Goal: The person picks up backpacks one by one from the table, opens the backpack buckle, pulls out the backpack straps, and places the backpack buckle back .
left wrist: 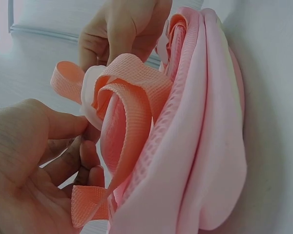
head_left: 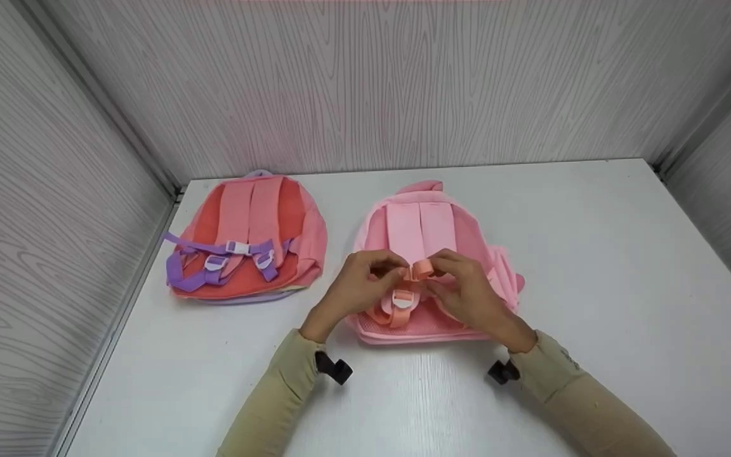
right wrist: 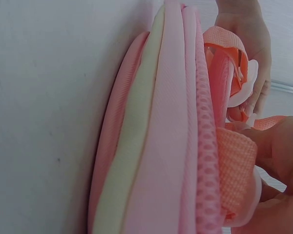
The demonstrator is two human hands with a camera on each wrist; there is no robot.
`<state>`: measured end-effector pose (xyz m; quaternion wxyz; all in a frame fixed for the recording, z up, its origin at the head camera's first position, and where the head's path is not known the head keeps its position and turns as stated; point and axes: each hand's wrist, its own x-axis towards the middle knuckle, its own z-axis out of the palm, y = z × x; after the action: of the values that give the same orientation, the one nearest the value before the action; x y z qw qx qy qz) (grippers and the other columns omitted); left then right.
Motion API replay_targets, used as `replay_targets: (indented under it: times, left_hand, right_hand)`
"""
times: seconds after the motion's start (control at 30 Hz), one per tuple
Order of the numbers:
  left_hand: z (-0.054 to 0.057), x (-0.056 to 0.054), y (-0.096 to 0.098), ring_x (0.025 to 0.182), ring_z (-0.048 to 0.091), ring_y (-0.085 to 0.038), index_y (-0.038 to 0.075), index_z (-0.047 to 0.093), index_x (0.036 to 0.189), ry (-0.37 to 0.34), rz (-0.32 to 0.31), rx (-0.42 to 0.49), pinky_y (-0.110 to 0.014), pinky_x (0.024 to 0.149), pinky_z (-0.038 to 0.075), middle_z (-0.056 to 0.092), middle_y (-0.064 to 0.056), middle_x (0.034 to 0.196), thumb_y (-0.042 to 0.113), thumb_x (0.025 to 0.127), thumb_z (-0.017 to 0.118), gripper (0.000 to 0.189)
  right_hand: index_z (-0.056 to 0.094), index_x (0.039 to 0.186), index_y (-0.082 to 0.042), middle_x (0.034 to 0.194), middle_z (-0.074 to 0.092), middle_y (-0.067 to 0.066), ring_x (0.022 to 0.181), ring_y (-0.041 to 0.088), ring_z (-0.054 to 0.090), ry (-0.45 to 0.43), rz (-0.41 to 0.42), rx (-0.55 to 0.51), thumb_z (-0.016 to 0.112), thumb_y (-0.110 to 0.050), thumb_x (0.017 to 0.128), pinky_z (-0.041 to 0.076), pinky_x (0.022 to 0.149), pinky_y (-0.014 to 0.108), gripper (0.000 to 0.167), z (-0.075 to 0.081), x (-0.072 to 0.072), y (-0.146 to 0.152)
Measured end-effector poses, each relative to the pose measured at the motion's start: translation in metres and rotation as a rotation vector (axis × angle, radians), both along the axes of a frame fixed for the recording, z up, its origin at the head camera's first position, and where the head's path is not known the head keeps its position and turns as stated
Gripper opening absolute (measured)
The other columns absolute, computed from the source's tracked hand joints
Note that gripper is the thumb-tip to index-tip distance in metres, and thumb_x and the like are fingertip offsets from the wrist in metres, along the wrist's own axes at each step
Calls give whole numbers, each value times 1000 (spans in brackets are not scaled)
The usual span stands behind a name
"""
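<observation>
A pink backpack [head_left: 432,322] lies on the table with its shoulder straps facing up. Above its lower back panel, my left hand [head_left: 368,276] pinches orange webbing strap [head_left: 423,268] between thumb and fingers. From the other side my right hand [head_left: 470,293] grips the same webbing, close to the left fingertips. A short loop of strap stands up between the hands. Just below the left fingers is a white adjuster buckle [head_left: 403,299] with orange webbing threaded through it. In the left wrist view, a loose orange strap end [left wrist: 89,204] hangs under the left hand [left wrist: 34,151]. The fingers hide the pinched part.
A coral-red backpack [head_left: 289,216] with purple straps [head_left: 191,279] and white buckles lies to the left, its chest clip [head_left: 238,248] joined across the shoulder straps. The white table [head_left: 606,254] meets grey wood-grain panels [head_left: 365,82] at the back and sides.
</observation>
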<state>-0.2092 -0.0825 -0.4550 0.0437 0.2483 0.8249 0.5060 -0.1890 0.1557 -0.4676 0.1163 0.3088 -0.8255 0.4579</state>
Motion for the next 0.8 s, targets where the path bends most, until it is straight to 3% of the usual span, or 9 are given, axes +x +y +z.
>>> replay_targets:
  times: [0.53, 0.8]
  left_hand:
    - [0, 2, 3, 87, 67, -14, 15, 80, 114, -23, -3, 25, -28, 80, 57, 78, 1, 106, 14, 104, 69, 15]
    - [0, 3, 4, 88, 67, -14, 11, 79, 117, -29, -3, 12, -29, 82, 58, 78, -1, 108, 12, 104, 68, 17]
  right_hand:
    - [80, 116, -7, 110, 76, 3, 106, 17, 71, 18, 12, 20, 80, -5, 95, 62, 93, 39, 22, -1, -1, -1]
    - [80, 113, -7, 106, 75, 4, 99, 17, 70, 20, -6, 41, 79, -3, 96, 62, 90, 39, 18, -2, -1, -1]
